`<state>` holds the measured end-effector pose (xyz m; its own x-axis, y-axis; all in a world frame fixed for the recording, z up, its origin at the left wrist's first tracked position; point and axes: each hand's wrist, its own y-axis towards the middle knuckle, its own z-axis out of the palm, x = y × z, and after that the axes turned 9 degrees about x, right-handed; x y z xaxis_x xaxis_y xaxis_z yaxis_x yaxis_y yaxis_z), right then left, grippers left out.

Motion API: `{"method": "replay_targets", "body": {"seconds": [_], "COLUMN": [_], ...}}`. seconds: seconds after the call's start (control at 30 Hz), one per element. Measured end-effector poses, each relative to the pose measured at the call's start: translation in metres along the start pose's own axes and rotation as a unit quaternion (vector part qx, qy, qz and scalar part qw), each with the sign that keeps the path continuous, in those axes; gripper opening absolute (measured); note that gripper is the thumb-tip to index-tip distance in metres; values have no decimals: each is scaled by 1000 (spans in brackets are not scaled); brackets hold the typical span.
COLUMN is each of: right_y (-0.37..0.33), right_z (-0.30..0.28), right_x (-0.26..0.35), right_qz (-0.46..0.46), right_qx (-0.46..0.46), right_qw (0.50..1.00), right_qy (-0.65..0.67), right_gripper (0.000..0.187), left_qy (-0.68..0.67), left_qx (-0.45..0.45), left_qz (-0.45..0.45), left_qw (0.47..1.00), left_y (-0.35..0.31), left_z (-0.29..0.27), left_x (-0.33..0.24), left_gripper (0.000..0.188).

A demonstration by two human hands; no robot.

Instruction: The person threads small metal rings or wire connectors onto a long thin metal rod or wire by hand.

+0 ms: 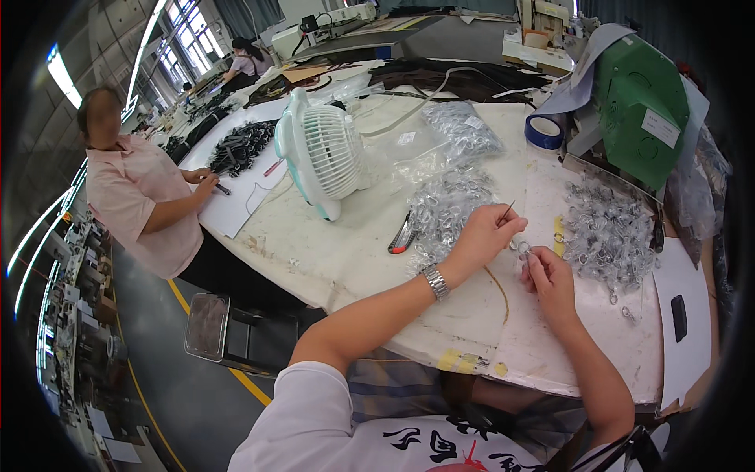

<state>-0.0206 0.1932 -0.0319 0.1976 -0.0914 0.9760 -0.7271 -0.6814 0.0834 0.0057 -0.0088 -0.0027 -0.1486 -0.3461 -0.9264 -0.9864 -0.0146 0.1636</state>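
Over the white worktable (pixel 370 244) my two hands are close together. My left hand (pixel 486 234), a metal watch on its wrist, is closed in a pinch on a thin dark pointed piece (pixel 509 210); its kind is too small to tell. Between the fingertips of my right hand (pixel 552 279) is a small metal key ring (pixel 524 248), with something clear below it partly hidden by the fingers. Behind my left hand spreads a pile of metal clasps in clear plastic (pixel 444 208). To the right of my hands lies another pile of wrapped rings and clasps (pixel 602 228).
A white fan (pixel 322 149) and a red-black utility knife (pixel 403 234) stand or lie left. Blue tape (pixel 543 131) and a green machine (pixel 641 106) are at back right. Across the table's left side a person (pixel 145 189) handles black straps (pixel 242 147). A stool (pixel 208 326) stands below.
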Motion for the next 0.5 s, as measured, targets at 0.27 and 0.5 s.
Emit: {"method": "replay_targets", "body": {"seconds": [0.27, 0.5], "right_y": [8, 8], "right_z": [-4, -13], "right_x": [-2, -5], "right_qz": [25, 30], "right_qx": [20, 38], "right_qw": [998, 993], "right_qy": [60, 111], "right_gripper": [16, 15], "left_qy": [38, 26], "left_qx": [82, 96], "left_qz": [13, -20], "left_qw": [996, 995], "left_y": [-2, -3], "left_z": [-2, 1], "left_x": [13, -6], "left_gripper": [25, 21]}}
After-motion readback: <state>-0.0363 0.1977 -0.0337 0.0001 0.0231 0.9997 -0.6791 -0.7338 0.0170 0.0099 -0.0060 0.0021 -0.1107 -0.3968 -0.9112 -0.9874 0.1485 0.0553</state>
